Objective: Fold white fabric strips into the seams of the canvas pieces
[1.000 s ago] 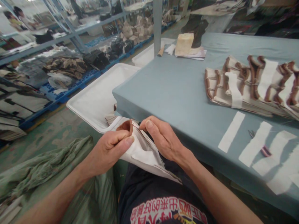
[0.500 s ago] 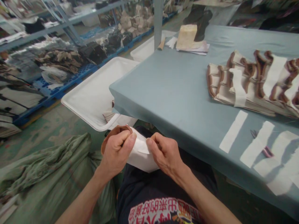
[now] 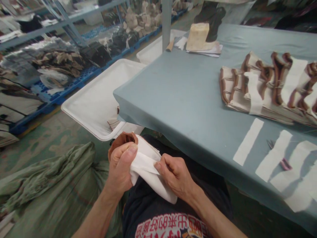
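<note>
My left hand (image 3: pixel 122 167) is closed around a white shoe upper (image 3: pixel 164 190) with a brown collar, held above my lap. Its thumb presses on the white side just below the collar. Across the upper runs a narrow white strip (image 3: pixel 145 162), one end under or beside the left thumb. The other end is pinched between thumb and fingers of my right hand (image 3: pixel 174 170). The upper's toe part hangs down to the right, below the strip. My left fingers are partly hidden behind the upper.
On the blue-covered table (image 3: pixel 173 96) lie stacked brown-edged uppers (image 3: pixel 267 89), loose white strips (image 3: pixel 249 142) and small pink-handled snips (image 3: pixel 286 164). A white bin (image 3: pixel 99 96) stands left of the table corner. A green cloth sack (image 3: pixel 56 191) is at my left, and shelves stand behind.
The upper has turned and its toe part now hangs lower to the right. More of the strip shows, stretched between my hands. My right hand has moved slightly down.
</note>
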Demonstrator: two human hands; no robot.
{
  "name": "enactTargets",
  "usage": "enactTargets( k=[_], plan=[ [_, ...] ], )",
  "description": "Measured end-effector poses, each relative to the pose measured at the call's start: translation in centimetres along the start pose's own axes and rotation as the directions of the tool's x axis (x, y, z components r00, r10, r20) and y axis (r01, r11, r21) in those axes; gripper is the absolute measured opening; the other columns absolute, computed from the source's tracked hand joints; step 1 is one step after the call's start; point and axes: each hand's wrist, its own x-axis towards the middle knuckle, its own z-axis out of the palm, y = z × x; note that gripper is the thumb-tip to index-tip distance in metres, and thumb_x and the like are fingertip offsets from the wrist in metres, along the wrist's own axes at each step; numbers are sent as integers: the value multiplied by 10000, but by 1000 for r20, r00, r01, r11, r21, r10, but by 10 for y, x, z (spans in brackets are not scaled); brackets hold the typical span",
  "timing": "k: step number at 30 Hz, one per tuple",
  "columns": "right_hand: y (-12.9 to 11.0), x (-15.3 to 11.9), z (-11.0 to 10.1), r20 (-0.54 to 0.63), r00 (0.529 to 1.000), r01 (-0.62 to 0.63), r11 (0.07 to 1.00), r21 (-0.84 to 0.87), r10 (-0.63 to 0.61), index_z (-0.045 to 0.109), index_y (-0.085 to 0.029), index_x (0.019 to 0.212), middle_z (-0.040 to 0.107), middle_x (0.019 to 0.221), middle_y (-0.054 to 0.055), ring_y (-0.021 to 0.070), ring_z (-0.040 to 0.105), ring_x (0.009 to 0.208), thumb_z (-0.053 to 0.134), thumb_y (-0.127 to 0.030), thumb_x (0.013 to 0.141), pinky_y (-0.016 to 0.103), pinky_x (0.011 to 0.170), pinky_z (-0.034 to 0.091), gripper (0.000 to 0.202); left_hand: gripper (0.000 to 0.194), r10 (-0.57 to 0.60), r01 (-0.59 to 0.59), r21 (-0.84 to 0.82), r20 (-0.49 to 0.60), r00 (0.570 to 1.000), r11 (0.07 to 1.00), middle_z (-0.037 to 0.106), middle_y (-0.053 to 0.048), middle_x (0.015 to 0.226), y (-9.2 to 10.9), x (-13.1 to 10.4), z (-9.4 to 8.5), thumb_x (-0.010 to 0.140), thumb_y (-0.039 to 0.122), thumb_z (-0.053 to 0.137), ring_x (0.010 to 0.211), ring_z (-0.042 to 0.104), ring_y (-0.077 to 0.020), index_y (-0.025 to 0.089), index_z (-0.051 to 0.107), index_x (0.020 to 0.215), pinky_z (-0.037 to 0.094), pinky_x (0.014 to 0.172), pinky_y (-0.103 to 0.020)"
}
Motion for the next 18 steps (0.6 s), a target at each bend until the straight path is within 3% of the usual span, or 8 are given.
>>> enactTargets(
  k=[4,7,10,12,13,15,18],
  plan=[
    [12,-12,5,-18,999,-35,999,29,35,376,-232,636,344,542,-71,97,346,487,506,-432,1025,257,511,264,456,347,46,-52,-80,-75,996,995,521,10,640,11,-3,-3,953,492,552,530,440,-125,207,549,756,400,466,-251],
    [30,-26,2,-103,981,-161,986,39,164,452,-228,677,437,583,-45,128,433,531,434,-508,1059,261,523,326,474,383,177,-166,128,-84,981,978,480,18,576,18,-18,-16,978,455,541,495,422,-128,211,528,682,353,444,-256],
    [51,-37,-9,-229,934,-263,962,79,274,603,-204,788,567,676,2,168,532,618,380,-645,1056,277,593,432,562,460,435,-407,454,47,899,793,400,36,498,17,-40,-20,1004,349,527,445,383,-109,208,415,581,308,461,-274],
    [65,-43,-16,-276,903,-311,944,111,330,640,-204,789,596,693,20,182,554,644,401,-725,1018,285,622,468,617,483,557,-545,516,149,817,661,372,43,443,14,-50,-17,1027,320,450,392,371,-100,208,346,569,295,449,-286],
    [72,-46,-19,-272,892,-337,932,130,360,652,-205,789,607,699,27,188,561,652,426,-748,999,290,633,482,625,473,575,-569,540,180,798,621,384,44,428,12,-52,-14,1027,302,423,378,385,-100,211,344,570,299,444,-286],
    [86,-54,-20,-231,880,-383,908,172,415,664,-217,755,598,660,30,196,554,621,465,-796,953,299,611,493,643,436,545,-506,641,159,823,577,445,40,442,10,-50,-14,1000,253,423,396,443,-105,215,381,568,329,461,-274],
    [105,-69,-11,-196,805,-503,819,277,560,684,-251,756,634,658,39,214,566,639,631,-806,851,295,590,497,566,429,470,-280,764,-35,882,582,450,33,472,11,-30,-30,969,284,421,439,473,-121,220,397,545,350,484,-261]
  ],
)
